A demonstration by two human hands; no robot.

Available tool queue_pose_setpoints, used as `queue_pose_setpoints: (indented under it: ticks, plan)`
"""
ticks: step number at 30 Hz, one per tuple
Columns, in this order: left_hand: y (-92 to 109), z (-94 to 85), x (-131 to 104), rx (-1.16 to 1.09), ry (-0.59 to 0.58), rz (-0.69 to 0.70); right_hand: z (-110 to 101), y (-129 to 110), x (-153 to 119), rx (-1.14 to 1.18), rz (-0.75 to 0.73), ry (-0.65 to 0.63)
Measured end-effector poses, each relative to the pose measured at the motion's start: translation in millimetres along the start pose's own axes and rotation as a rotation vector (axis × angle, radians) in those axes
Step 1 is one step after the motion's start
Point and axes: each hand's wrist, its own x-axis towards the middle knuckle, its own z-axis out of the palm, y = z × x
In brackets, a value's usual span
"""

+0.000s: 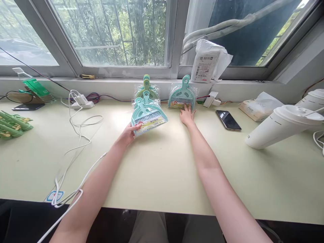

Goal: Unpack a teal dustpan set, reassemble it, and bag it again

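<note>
My left hand [128, 134] grips the lower left corner of a teal mini dustpan-and-brush set [148, 114] in clear wrap, lifted a little off the pale green table [162, 175]. Behind it a green set [146, 88] leans against the wall under the window. My right hand [187, 115] lies flat on the table, its fingertips touching the bottom edge of a second teal set [182, 95] that stands against the wall.
A black phone [228, 120] lies right of my right hand. Two white cups [279, 126] lie tipped at far right, near a tissue pack [259, 105]. White cables [81, 135] and a power strip [81, 101] cross the left side. Green clips [12, 123] sit at far left.
</note>
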Motion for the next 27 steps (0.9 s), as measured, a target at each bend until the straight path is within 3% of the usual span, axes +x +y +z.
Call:
queue_pose_setpoints:
  ticks: [11, 17, 27]
  plan:
    - [-7.1, 6.2, 1.8, 0.029, -0.154, -0.084, 3.3, 0.7, 14.7, -0.016, 0.053, 0.003]
    - [-10.7, 4.3, 4.7, 0.005, -0.255, -0.084, -1.2, -4.5, 5.4, -0.013, -0.006, 0.150]
    - [-9.7, 4.4, 2.9, -0.002, -0.204, -0.067, -27.8, -25.0, -30.3, 0.053, -0.073, 0.336]
